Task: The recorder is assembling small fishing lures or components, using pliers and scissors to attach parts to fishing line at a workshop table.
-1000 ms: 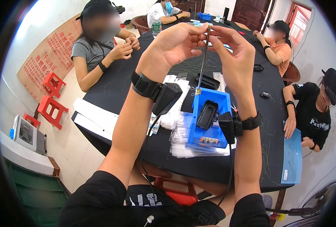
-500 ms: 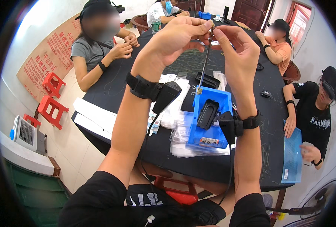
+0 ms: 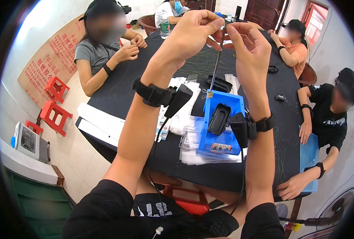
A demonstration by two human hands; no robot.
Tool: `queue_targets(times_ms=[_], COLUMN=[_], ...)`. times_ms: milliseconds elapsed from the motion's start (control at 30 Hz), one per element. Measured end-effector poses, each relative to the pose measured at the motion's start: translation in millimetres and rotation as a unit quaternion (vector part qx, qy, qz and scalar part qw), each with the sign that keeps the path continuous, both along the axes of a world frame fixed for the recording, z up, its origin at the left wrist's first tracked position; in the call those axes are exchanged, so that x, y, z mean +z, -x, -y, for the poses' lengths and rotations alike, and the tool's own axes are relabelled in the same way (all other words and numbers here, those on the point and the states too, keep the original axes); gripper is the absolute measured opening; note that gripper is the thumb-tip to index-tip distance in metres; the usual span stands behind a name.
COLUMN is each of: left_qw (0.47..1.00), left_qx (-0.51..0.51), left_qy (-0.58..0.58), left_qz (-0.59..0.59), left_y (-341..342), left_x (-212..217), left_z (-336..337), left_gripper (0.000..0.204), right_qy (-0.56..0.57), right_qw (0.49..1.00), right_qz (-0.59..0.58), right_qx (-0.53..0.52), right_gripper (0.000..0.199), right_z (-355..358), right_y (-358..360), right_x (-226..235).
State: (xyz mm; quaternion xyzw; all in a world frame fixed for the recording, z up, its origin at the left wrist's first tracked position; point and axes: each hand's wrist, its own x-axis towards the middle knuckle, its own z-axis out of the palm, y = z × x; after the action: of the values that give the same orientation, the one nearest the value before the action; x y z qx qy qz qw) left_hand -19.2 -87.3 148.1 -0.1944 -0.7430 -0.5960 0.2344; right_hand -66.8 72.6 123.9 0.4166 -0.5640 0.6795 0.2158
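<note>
A thin dark metal rod (image 3: 216, 65) rises at a slant from a binder clip (image 3: 209, 95) on the far rim of a blue plastic bin (image 3: 204, 133). Both my hands are raised at the rod's upper end. My left hand (image 3: 193, 36) pinches thumb and fingers together there. Close beside it, my right hand (image 3: 252, 49) is also closed in a pinch. What sits between the fingertips is too small to make out. Inside the bin lie a black oblong plastic tray (image 3: 218, 119) and a small printed packet (image 3: 221, 147).
Clear plastic sleeves (image 3: 189, 139) lie beside and under the bin. White sheets (image 3: 99, 123) spread to the left. Another black tray (image 3: 220, 85) is behind the bin. Thin strands (image 3: 199, 61) cross the black tablecloth. Co-workers sit around; one's hand (image 3: 291, 187) rests at the right edge.
My hands have shifted slightly upward, still together at the rod's top. The co-worker at right has brought a hand down to the table's near right edge, over the blue sheet.
</note>
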Motion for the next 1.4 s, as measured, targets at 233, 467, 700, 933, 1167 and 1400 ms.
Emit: queue_targets(times_ms=[233, 467, 700, 933, 1167, 1400], left_qw=[0.989, 0.951, 0.948, 0.948, 0.944, 0.943], left_qx=[-0.074, -0.18, -0.172, -0.163, -0.172, -0.186], left_qy=[-0.1, -0.205, -0.217, -0.218, -0.219, -0.205], left_qz=[0.086, 0.142, 0.155, 0.166, 0.177, 0.186], left_y=[-1.6, 1.4, 0.5, -0.8, 0.2, 3.1], left_x=[-2.0, -3.1, -3.1, -2.5, -3.9, -4.7], left_z=[11.6, 22.4, 22.5, 22.6, 26.8, 29.5], left_gripper=[0.027, 0.018, 0.018, 0.019, 0.018, 0.017], right_qy=[-0.026, -0.025, -0.031, -0.028, -0.032, -0.035], right_qw=[1.0, 1.0, 0.999, 0.999, 0.999, 0.999], right_qz=[-0.004, -0.015, -0.018, -0.017, -0.016, -0.014], right_qx=[0.002, 0.009, 0.015, 0.017, 0.014, 0.019], right_gripper=[0.019, 0.02, 0.02, 0.021, 0.02, 0.019], right_z=[2.0, 4.1, 4.0, 4.5, 4.8, 5.3], right_y=[0.1, -1.1, -1.8, -0.8, -0.9, -1.9], right_x=[-1.3, -2.4, -2.6, -3.1, -3.6, -3.5])
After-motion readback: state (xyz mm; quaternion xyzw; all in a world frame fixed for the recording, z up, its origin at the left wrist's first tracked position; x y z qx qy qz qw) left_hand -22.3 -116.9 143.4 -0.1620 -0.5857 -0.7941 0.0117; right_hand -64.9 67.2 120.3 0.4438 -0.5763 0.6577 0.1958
